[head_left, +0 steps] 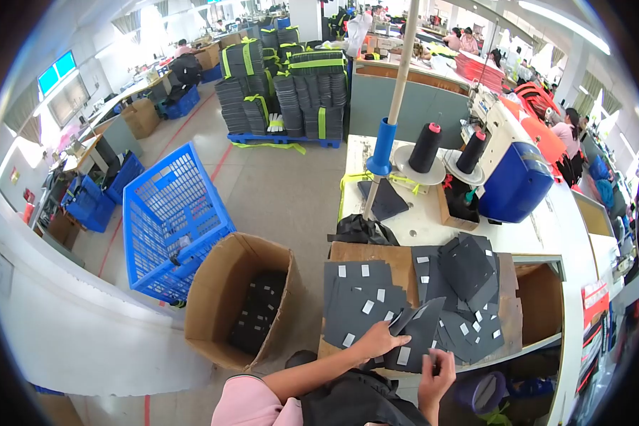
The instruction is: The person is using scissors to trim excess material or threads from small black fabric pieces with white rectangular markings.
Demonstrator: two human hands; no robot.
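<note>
My left hand (pixel 382 342) is closed on the edge of a black fabric panel (pixel 424 328), whose upper part is lifted and bent. A small white label patch (pixel 404 355) shows on it, close to my fingers. Just right of the panel's lower corner is my right hand (pixel 437 375), fingers curled together; what they hold, if anything, cannot be made out. Under and around the held panel lie overlapping black panels with white patches, one spread (pixel 355 298) on the left and a looser heap (pixel 467 270) on the right. A brown board (pixel 397 264) lies beneath them.
Left of the table stand an open cardboard box (pixel 209 312) with black panels inside and a blue plastic crate (pixel 138 238). Ahead are a sewing machine (pixel 515 174), black thread cones (pixel 426 153) and a pole (pixel 403 67). Bundled black stacks (pixel 305 99) sit on a blue pallet.
</note>
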